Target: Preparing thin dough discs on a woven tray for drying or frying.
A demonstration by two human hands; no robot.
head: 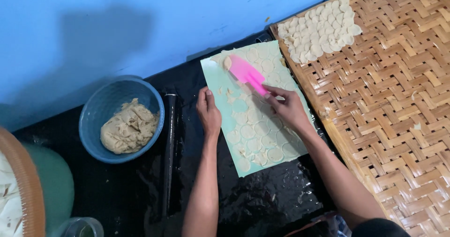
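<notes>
While flat on mat (220, 84), left hand (208, 114) (palm down, released); right hand (288, 108) grasping pink scraper (246, 73) over dough discs (255, 129).

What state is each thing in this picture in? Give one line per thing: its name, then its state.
Pink spatula: held by the right hand, blade flat on the sheet.
Green sheet: flat, covered with cut dough rounds; left hand presses its edge.
Blue bowl: upright, partly filled with dough.
Woven tray: flat, dough rounds laid in one corner.
</notes>
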